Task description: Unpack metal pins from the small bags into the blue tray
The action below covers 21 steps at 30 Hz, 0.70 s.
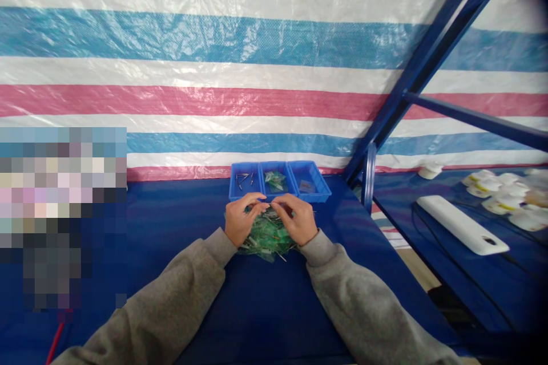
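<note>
My left hand (243, 219) and my right hand (297, 218) are raised over a heap of small green and clear packets (268, 236), with thin metal pieces among them. The fingertips of both hands are pinched and nearly meet above the heap; what they hold is too small to make out. Just behind the hands stand three joined blue bins. The left bin (233, 185) has a few thin metal parts, the middle bin (274, 165) has green and clear packets, and the right bin (323, 185) has a small clear packet.
The bins and heap rest on a blue table (265, 308). A blue metal frame (405, 88) rises at the right. Beyond it, another blue surface carries a long white device (462, 225) with cables and several white round containers (505, 197). Striped sheeting (214, 77) hangs behind.
</note>
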### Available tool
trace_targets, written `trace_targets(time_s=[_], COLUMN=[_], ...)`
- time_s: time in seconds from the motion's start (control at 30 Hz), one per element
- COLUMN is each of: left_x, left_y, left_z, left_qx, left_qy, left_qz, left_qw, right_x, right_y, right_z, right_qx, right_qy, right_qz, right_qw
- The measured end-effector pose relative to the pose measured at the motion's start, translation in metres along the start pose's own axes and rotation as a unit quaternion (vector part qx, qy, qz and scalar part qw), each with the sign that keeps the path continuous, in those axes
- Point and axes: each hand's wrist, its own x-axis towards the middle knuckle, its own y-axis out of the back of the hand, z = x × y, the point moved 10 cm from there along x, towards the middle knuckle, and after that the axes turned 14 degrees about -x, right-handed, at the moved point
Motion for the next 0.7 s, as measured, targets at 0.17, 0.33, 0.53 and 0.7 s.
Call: trace_targets(time_s=[0.17,0.33,0.53,0.7], left_x=[0.003,0.003,0.004,0.016], left_y=[0.000,-0.006,-0.005,0.026], left_z=[-0.008,-0.007,0.009,0.037], left_qx=[-0.057,-0.121,-0.002,0.079], left_qy=[0.035,0.049,-0.019,-0.164], left_qz=[0.004,0.006,-0.022,0.027], left_qw=[0.998,0.991,1.000,0.983], right_x=[0.002,0.001,0.000,0.001], right_y=[0.008,-0.004,-0.009,0.000], right_z=[0.002,-0.002,-0.004,0.003], right_qx=[-0.006,-0.014,-0.047,-0.061], right_qy=[-0.009,0.004,0.021,-0.004], right_qz=[0.026,-0.014,-0.021,0.005], right_qw=[1.000,1.000,0.998,0.998])
